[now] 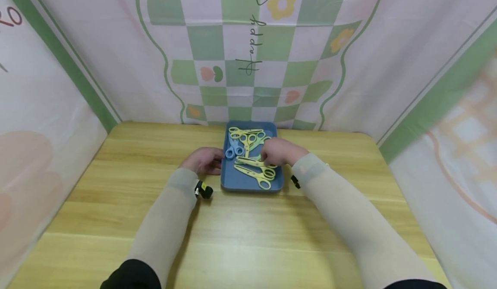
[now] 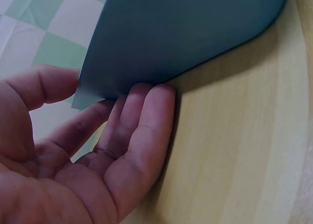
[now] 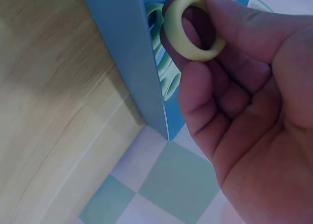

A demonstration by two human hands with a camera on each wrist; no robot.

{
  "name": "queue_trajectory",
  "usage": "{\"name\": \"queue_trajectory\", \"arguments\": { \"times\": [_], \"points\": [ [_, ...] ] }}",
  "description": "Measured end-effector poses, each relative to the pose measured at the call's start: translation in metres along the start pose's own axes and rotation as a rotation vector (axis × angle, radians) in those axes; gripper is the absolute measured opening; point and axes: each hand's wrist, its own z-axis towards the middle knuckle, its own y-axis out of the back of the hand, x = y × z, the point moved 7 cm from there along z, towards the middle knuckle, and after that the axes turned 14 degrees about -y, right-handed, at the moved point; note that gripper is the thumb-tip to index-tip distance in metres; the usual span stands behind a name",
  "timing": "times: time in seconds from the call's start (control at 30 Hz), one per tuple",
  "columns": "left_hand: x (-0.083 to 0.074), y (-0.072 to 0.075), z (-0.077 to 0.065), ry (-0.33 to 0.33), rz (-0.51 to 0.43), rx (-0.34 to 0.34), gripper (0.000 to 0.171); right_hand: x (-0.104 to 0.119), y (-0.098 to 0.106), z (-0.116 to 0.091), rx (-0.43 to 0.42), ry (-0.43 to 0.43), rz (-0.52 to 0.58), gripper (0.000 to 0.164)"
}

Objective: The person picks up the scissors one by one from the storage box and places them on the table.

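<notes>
A blue tray (image 1: 232, 180) stands on the wooden table with several pairs of scissors in it. My left hand (image 1: 203, 160) is at its left side. In the left wrist view the thumb touches the rim and the fingers meet the outer wall (image 2: 195, 23) low down. My right hand (image 1: 278, 152) reaches over the tray's right edge. The right wrist view shows it pinching the handle loop of yellow scissors (image 3: 176, 35); their blades are hidden. Blue scissors (image 1: 234, 150) lie at the tray's left, green scissors (image 1: 256, 140) toward the back, and more yellow scissors (image 1: 254, 174) at the front.
The table (image 1: 240, 237) extends in front of the tray and to both sides. A patterned cloth (image 1: 240, 30) hangs just behind the tray, and further cloth panels stand left and right.
</notes>
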Motion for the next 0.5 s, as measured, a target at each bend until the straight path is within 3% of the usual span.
{"name": "queue_trajectory", "arguments": {
  "times": [0.3, 0.5],
  "points": [
    [0.000, -0.001, 0.000, 0.001, 0.005, 0.008, 0.028, -0.005, -0.001, -0.003, -0.039, 0.030, 0.022, 0.009],
    [0.000, -0.001, 0.000, 0.003, 0.003, 0.014, 0.028, -0.019, -0.004, -0.004, -0.104, 0.025, 0.132, 0.011]
  ]
}}
